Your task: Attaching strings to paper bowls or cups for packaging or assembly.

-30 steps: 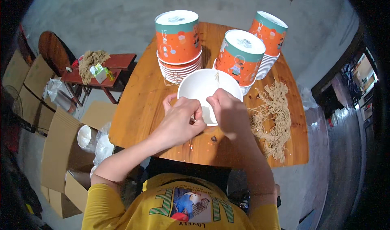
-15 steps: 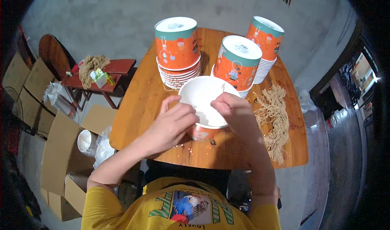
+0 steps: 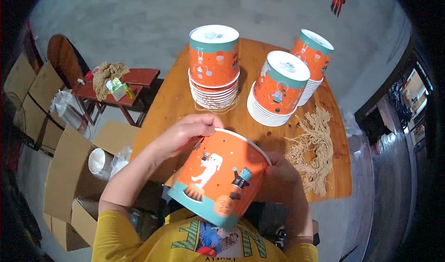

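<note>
An orange paper bucket (image 3: 220, 171) with a teal band at its base is tilted in front of my chest. Its white rim points up and away, so the inside is hidden. At the upper left, my left hand (image 3: 187, 131) pinches the rim. My right hand (image 3: 279, 167) grips the rim's right side, its fingers partly out of sight behind the wall. Beyond it stand three stacks of like buckets turned bottom up: a left stack (image 3: 214, 63), a middle stack (image 3: 280, 86) and a far right stack (image 3: 315, 53). Beige cords (image 3: 317, 155) lie heaped beside my right hand.
Loose cord (image 3: 215, 107) loops round the foot of the left stack. The wooden table (image 3: 169, 102) has a curved edge. To the left are an opened cardboard box (image 3: 65, 178), a white tub (image 3: 98, 162) and a red bench (image 3: 143, 76) with a cloth and a small carton.
The bucket, upright on the table with its mouth toward me before, has been lifted nearer and tipped to show its printed side. Both hands moved from over its opening to its rim.
</note>
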### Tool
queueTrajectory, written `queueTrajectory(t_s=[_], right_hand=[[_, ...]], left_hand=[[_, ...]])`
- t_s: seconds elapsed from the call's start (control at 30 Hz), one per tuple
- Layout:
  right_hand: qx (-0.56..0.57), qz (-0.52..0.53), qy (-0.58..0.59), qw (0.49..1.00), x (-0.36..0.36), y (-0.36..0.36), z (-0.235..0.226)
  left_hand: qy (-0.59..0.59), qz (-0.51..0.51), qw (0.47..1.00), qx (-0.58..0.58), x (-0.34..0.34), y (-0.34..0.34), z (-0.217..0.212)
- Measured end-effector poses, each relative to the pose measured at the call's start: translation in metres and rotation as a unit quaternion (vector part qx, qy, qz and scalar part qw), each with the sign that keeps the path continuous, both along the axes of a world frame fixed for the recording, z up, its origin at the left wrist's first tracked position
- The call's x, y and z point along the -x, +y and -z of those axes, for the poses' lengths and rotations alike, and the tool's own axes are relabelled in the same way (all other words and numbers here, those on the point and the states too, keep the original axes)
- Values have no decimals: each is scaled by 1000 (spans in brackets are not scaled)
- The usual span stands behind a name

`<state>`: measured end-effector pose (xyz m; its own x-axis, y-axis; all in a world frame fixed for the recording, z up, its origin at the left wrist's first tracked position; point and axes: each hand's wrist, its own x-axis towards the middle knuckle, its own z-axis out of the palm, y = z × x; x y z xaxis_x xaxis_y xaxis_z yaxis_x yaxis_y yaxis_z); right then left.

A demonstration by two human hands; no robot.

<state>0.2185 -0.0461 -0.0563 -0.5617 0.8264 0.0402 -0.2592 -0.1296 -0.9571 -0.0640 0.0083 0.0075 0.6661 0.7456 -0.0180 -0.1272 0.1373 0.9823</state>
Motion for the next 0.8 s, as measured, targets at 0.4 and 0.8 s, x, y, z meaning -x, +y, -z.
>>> queueTrajectory(t_s=[0.4,0.8], right_hand=[[-19,-46,358,932,53,124,-64],[57,241,152,957,109,219,-37]], left_hand=[[197,-244,785,-535,17,-78,-93],[-76,-148,739,-652,11,-96,-67]])
